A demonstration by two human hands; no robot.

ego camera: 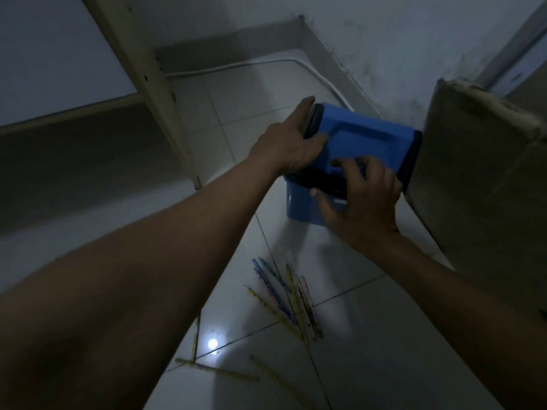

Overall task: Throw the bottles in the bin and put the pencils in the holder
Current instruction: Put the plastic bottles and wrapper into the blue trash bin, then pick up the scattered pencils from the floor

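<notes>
Pencils (284,294) lie scattered on the floor (370,335), none in a holder, with no bottles or holder in view, while left hand (284,143) grips the lid (370,137) edge of the blue bin (299,207) and right hand (364,193) curls over its front rim, so the pencil half looks undone.

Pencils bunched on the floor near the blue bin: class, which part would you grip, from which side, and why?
Grip the bunched pencils near their nearer ends, where the shafts converge, probably from above with fingers spanning across them. They lie flat on the floor tiles and fan apart toward the blue bin, so a pinch there likely gathers most at once.
</notes>
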